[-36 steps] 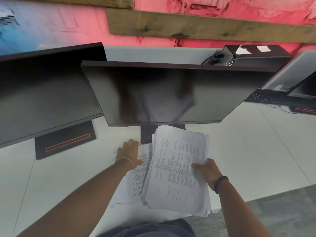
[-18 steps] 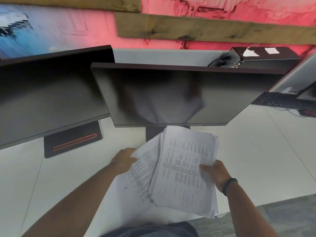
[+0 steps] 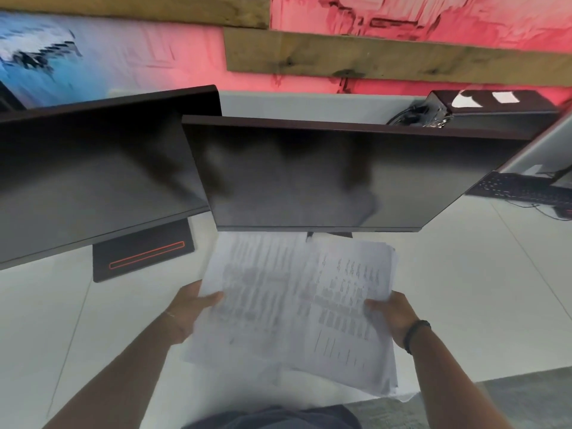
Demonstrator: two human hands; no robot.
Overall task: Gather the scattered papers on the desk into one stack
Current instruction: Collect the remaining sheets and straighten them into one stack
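A thick stack of printed white papers (image 3: 349, 308) is held above the white desk (image 3: 470, 298), in front of the middle monitor. My right hand (image 3: 390, 314) grips the stack's right edge, thumb on top. A printed sheet (image 3: 250, 298), motion-blurred, is lifted at the stack's left side and overlaps it. My left hand (image 3: 192, 308) pinches that sheet's left edge with the thumb on top.
Two dark monitors (image 3: 325, 178) (image 3: 93, 174) stand close behind the papers, the left one on a black base with an orange line (image 3: 145, 258). A black keyboard (image 3: 523, 190) lies at the far right. The desk's front edge meets grey carpet (image 3: 510, 397).
My left hand has lifted the loose sheet off the desk and raised it beside the stack. The stack in my right hand has risen slightly.
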